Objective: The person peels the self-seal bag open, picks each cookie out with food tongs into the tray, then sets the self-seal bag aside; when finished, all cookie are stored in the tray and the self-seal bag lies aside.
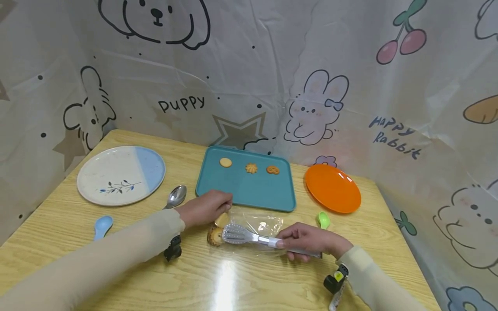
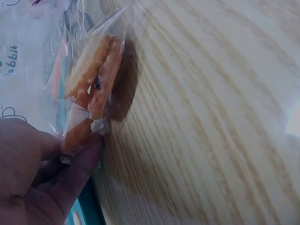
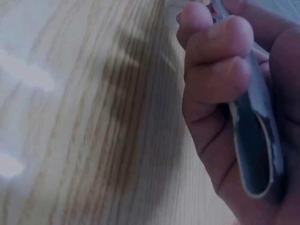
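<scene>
My left hand (image 1: pixel 206 208) pinches the edge of a clear plastic bag (image 1: pixel 264 221) just in front of the teal tray (image 1: pixel 245 190). Several cookies (image 2: pixel 93 77) are inside the bag at its left end, close to the left fingertips (image 2: pixel 86 157). My right hand (image 1: pixel 311 239) grips metal food tongs (image 1: pixel 264 239) by the handle. Their perforated head lies over the bag, beside a round brown cookie (image 1: pixel 214 237). In the right wrist view the bent end of the tongs (image 3: pixel 255 154) shows below curled fingers (image 3: pixel 218 79).
On the tray sit a round cookie (image 1: pixel 225 162), a flower-shaped cookie (image 1: pixel 251 168) and a pretzel-shaped cookie (image 1: pixel 272 169). A white-and-blue plate (image 1: pixel 120 175), metal spoon (image 1: pixel 177 196) and blue spoon (image 1: pixel 103 225) stand left. An orange plate (image 1: pixel 332 188) and green spoon (image 1: pixel 323 219) lie right.
</scene>
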`<state>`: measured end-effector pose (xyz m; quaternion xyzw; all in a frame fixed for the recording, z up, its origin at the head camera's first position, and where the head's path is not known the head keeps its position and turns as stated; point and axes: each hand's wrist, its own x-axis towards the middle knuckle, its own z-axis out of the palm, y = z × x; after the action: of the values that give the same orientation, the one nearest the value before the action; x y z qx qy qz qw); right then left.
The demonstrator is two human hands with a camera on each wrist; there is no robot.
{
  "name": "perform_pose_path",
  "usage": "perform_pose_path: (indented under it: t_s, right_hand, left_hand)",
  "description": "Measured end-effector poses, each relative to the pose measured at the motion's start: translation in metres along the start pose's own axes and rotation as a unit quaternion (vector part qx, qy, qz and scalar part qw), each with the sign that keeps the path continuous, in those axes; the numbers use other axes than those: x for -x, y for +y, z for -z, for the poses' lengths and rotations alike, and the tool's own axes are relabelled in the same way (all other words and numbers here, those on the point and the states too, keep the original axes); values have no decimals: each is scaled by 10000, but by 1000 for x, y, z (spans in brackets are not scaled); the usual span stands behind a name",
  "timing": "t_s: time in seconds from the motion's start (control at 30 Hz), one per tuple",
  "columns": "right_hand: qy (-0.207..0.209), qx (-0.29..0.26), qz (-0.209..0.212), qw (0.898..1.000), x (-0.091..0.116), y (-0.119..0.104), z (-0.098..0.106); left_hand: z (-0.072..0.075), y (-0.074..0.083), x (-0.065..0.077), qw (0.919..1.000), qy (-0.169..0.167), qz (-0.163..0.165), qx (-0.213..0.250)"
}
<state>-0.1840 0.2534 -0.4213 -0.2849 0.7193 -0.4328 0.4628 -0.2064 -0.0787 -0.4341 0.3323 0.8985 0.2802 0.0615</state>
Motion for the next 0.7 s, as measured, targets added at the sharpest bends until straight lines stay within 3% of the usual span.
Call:
perform_pose_path:
  t_s: [0.47, 0.7]
  right_hand:
    - [28, 127, 306, 9994, -4, 0, -2]
    - [255, 326, 359, 9985, 11, 2, -1]
  left_hand:
    - [0, 0, 0, 10000, -38, 9, 75]
    - [-4, 0, 0, 9999, 92, -120, -25]
